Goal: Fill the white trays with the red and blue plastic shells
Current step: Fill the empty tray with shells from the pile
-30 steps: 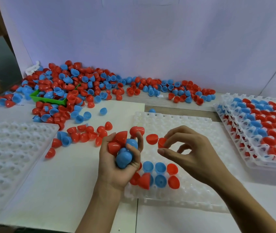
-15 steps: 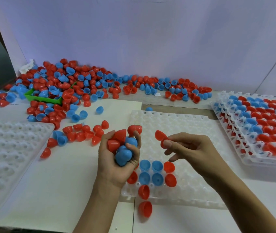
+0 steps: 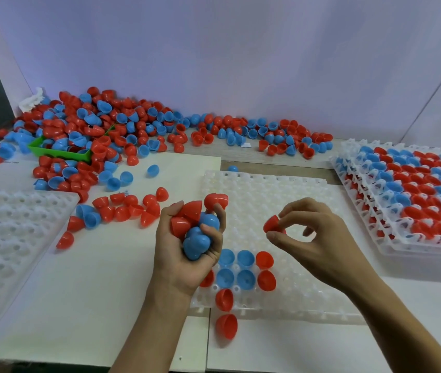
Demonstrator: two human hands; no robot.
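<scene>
Now, left hand (image 3: 189, 246): grip full, fingers curled round a bunch of red and blue shells (image 3: 195, 227).
Right hand (image 3: 310, 235): thumb and finger pinching one red shell (image 3: 271, 224), lifted over the middle tray (image 3: 281, 200).
Just changed: a red one (image 3: 226, 326) has tumbled off the tray's near edge onto the worktop (image 3: 294, 345); another (image 3: 224, 299) sits loose in the front row.
Meaning: that stray probably needs picking up again.
Tray so far: a few cups filled at the near corner, most bare.
Pile (image 3: 101, 130): plenty left at the back.
</scene>
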